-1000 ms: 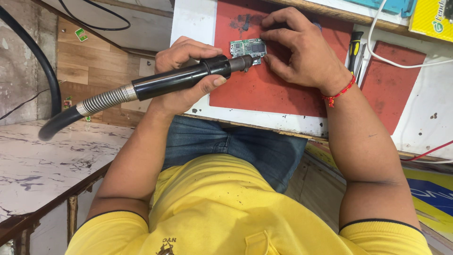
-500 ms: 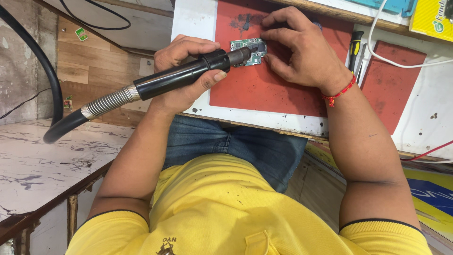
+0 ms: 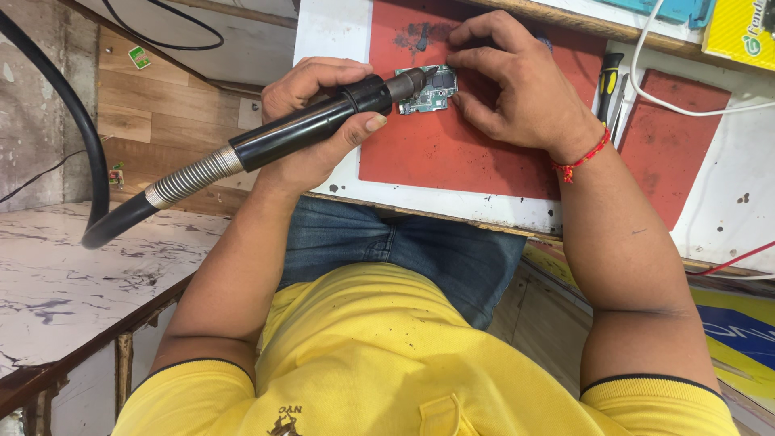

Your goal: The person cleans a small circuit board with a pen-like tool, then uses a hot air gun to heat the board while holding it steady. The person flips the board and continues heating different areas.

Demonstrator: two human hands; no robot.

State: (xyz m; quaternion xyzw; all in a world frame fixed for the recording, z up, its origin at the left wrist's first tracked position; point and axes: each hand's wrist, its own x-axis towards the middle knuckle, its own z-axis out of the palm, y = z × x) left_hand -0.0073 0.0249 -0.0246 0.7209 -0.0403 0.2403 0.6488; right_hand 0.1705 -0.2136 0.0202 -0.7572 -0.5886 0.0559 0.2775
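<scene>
A small green circuit board (image 3: 432, 90) lies on a red mat (image 3: 452, 149), pinned by the right hand (image 3: 517, 85). The left hand (image 3: 315, 113) grips a black hot-air wand (image 3: 323, 125). A yellow package (image 3: 739, 32) sits far right.

bright, even light from above, likely daylight mixed with room light. soft short shadows under hands on red mat (image 3: 452, 153). mild sheen along black tool (image 3: 315, 125) barrel and its metal spring. white bench (image 3: 331, 32) near blown out. picture sharp at centre, circuit board (image 3: 432, 90) detail small. slight wide-angle stretch at edges; shirt (image 3: 387, 363) close, a bit soft.
</scene>
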